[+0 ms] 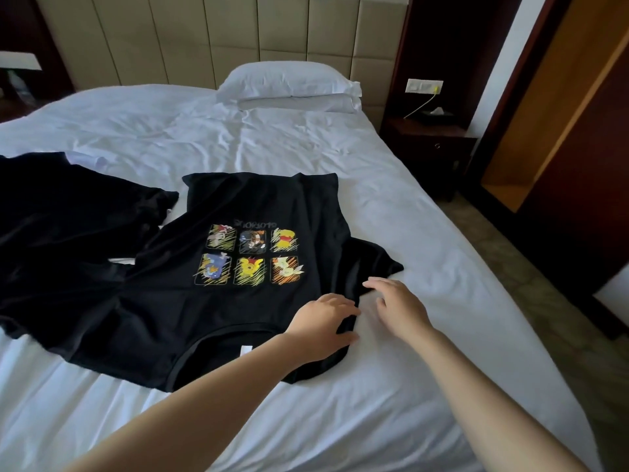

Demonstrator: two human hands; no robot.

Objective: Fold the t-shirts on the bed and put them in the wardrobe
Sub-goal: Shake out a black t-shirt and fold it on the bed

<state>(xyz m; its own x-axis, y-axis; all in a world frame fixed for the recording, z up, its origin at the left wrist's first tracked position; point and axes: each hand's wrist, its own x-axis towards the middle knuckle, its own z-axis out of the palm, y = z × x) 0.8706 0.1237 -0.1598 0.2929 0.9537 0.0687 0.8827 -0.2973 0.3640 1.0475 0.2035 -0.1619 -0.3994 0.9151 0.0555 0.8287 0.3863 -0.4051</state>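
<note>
Head view: we take the printed t-shirt (245,267) as our landmark; it lies flat on the bed (306,148), print up.
Long axis: the collar lies at its near end, towards us, and the hem at the far end, towards the pillow (289,85), so the length runs away from us.
Sleeve: the right-side sleeve (374,264) fans out past the printed t-shirt's right edge, just beyond both hands.
Left hand (323,321): at the printed t-shirt's near right shoulder, with a tuck of black cloth pinched between thumb and fingers.
Right hand (398,308): just right of that shoulder, fingers spread and relaxed, tips at the sleeve's lower edge, holding nothing.
Nearer hand: we judge the right hand better placed to carry the sleeve leftwards across the print while the left pins the shoulder.
Second black t-shirt (68,206): left of the printed t-shirt, rumpled and unfolded, overlapping its left side.
Wardrobe (551,124): far right of the printed t-shirt, beyond the bed's edge; we take the open wooden bay for it, and no folded shirt shows in the part we see.
Nightstand (429,144): beyond the printed t-shirt's far right corner; a tissue box (437,114) sits on it with a tissue standing out.
</note>
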